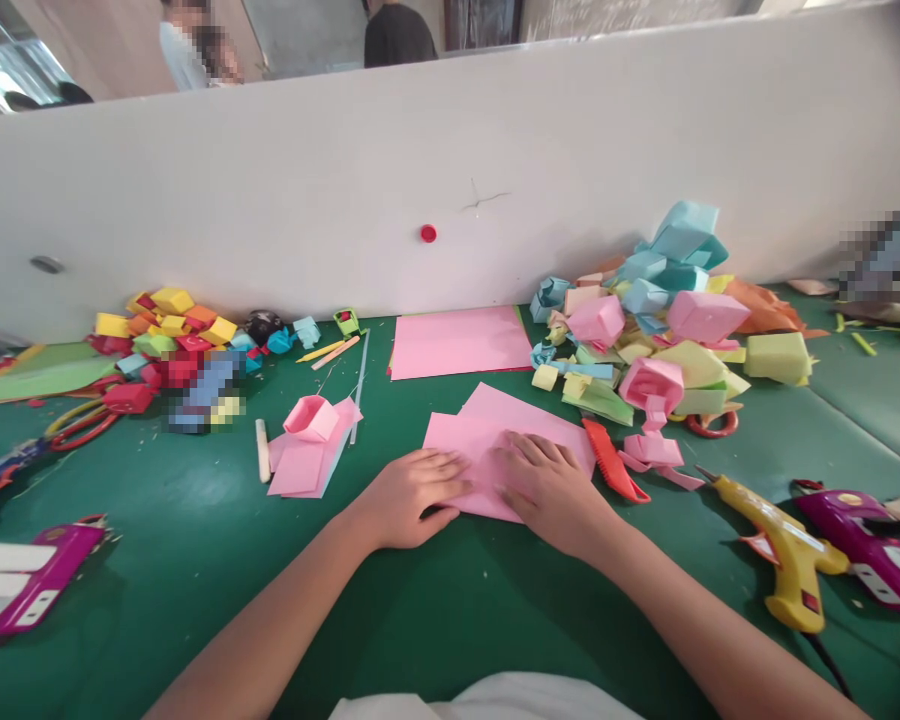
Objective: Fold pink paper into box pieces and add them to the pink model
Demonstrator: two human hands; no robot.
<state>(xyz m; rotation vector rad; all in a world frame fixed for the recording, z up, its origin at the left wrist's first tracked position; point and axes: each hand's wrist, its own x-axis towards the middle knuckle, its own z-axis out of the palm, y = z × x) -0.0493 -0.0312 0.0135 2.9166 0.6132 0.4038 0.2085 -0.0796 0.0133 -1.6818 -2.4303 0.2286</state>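
Observation:
Two overlapping sheets of pink paper (487, 402) lie on the green table in front of me, set at an angle to each other. My left hand (418, 492) rests flat on the left part of the upper sheet, fingers stretched out. On its right part lies my right hand (544, 490), palm down with the fingers extended. Just right of the sheets is a red-orange utility knife (613, 462). Left of my left hand, a folded pink paper box (311, 418) sits on small pink paper pieces (304, 470), beside a whitish stick (262, 450).
A stack of pink sheets (461, 342) lies near the white partition (307, 200). Folded paper shapes are heaped right (656, 300) and left (172, 320). A yellow glue gun (784, 550) and purple device (874, 545) are at right; another purple device (37, 580) is at left.

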